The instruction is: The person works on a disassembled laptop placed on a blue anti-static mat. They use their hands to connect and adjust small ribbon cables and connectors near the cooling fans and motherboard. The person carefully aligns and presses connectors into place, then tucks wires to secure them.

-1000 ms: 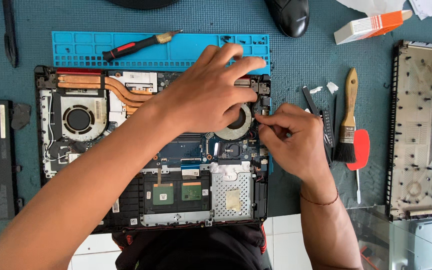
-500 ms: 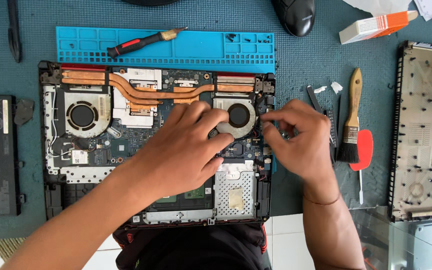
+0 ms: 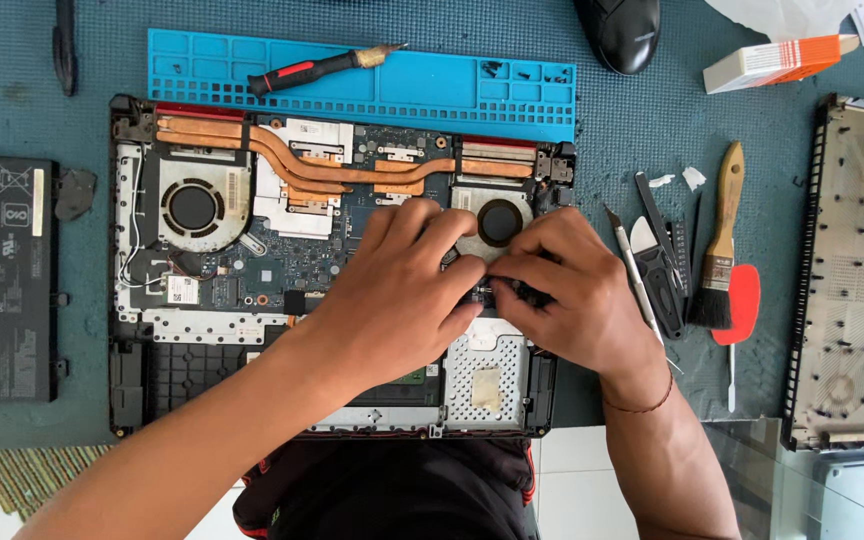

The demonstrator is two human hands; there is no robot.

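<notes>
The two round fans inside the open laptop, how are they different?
The left fan looks bigger and lies fully in view; the right fan looks smaller, and the hands, left hand and right hand, reach over its lower edge. The left fan sits far from the hands; the right fan is just above them. Both are black, round and joined to copper pipes.

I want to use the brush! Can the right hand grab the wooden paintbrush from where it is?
Probably yes. The right hand rests on the open laptop, and the paintbrush lies just beside it on the mat, with only small tools lying flat between them.
</notes>
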